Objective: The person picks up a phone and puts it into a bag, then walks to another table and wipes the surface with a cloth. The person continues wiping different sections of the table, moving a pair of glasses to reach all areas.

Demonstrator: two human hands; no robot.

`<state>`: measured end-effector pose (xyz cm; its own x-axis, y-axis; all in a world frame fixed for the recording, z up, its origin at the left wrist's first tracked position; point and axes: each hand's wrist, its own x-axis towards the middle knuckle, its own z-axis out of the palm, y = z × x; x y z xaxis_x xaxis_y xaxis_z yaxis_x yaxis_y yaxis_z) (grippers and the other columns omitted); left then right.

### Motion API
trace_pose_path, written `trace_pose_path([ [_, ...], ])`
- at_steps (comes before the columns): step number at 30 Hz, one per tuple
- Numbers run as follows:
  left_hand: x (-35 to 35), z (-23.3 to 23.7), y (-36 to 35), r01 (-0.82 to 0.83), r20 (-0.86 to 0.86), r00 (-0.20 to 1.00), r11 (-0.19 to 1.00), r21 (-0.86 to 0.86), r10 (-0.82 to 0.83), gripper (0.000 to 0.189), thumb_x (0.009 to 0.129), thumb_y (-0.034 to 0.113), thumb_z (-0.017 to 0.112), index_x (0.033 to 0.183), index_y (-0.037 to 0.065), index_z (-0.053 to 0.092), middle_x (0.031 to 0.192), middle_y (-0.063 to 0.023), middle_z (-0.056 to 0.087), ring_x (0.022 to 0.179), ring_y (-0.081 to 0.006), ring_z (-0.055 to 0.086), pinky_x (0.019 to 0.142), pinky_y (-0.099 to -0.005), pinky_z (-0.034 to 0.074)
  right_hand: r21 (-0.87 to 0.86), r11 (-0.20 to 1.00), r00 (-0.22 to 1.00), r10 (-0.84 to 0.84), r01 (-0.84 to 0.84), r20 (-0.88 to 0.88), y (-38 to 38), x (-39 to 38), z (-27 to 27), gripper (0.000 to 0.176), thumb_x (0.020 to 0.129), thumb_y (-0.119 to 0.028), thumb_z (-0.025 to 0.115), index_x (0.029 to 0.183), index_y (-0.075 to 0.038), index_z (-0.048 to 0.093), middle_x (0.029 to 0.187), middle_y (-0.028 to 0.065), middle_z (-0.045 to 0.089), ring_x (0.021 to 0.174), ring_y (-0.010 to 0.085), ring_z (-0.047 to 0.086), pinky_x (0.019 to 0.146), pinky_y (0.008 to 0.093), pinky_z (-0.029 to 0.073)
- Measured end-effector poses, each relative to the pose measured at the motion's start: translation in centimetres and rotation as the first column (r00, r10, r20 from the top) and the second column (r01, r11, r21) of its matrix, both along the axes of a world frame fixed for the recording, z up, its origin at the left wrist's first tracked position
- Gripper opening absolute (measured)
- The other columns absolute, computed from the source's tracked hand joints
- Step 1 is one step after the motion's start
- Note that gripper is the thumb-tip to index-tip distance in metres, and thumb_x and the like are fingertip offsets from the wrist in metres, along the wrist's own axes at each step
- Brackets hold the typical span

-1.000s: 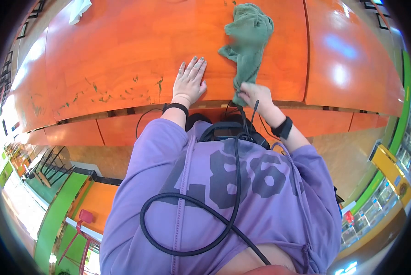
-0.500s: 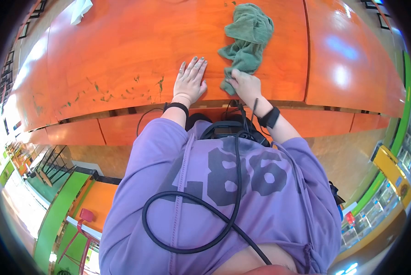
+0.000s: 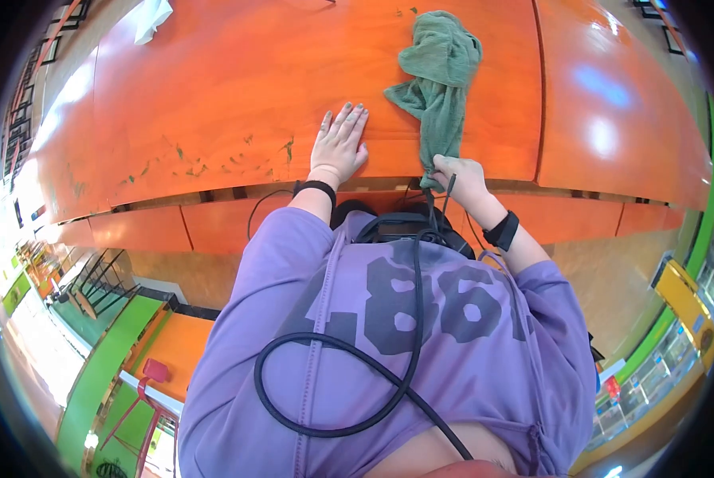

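A green cloth (image 3: 441,80) lies stretched and bunched across the orange table (image 3: 237,80), its near end hanging at the front edge. My right hand (image 3: 462,177) pinches that near end, with the fingers closed on the fabric. To the left of the cloth, my left hand (image 3: 339,147) rests flat on the tabletop, fingers stretched out and holding nothing. Dark green marks (image 3: 190,166) are scattered on the wood to the left of my left hand.
A white crumpled item (image 3: 151,21) lies at the table's far left. A black cable (image 3: 325,338) loops over my purple top. A red stool (image 3: 154,382) stands at the lower left, and a yellow frame (image 3: 686,299) is at the right.
My right hand has moved toward me and to the right, pulling the cloth's near end out to the table edge. The left hand stays flat on the table.
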<state>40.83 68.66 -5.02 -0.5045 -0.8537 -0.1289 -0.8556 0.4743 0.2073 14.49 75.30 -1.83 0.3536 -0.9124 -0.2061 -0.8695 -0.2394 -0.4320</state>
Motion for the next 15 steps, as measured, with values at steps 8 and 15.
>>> trace_pose_path([
  [8, 0.0, -0.2, -0.1, 0.004, -0.023, 1.0, 1.0, -0.005, -0.004, 0.063, 0.08, 0.03, 0.051, 0.139, 0.014, 0.034, 0.145, -0.0004, 0.03, 0.137, -0.0166, 0.022, 0.114, -0.042, 0.014, -0.061, 0.998, 0.99, -0.021, 0.03, 0.137, -4.2, 7.7, -0.9, 0.016, 0.079, -0.025, 0.061, 0.086, -0.013, 0.053, 0.071, 0.0067, 0.063, 0.069, 0.026, 0.064, 0.054, 0.0395, 0.048],
  [15, -0.1, -0.3, 0.0, 0.015, 0.015, 1.0, 1.0, -0.026, -0.015, 0.06, 0.081, 0.024, 0.049, 0.138, 0.015, 0.035, 0.145, 0.0003, 0.031, 0.137, -0.0163, 0.022, 0.114, -0.0414, 0.014, 0.013, 0.999, 0.996, 0.037, -0.038, 0.077, -5.0, 8.3, -0.7, 0.012, 0.081, -0.022, 0.058, 0.086, -0.013, 0.053, 0.073, 0.0083, 0.063, 0.07, 0.0283, 0.064, 0.055, 0.041, 0.049],
])
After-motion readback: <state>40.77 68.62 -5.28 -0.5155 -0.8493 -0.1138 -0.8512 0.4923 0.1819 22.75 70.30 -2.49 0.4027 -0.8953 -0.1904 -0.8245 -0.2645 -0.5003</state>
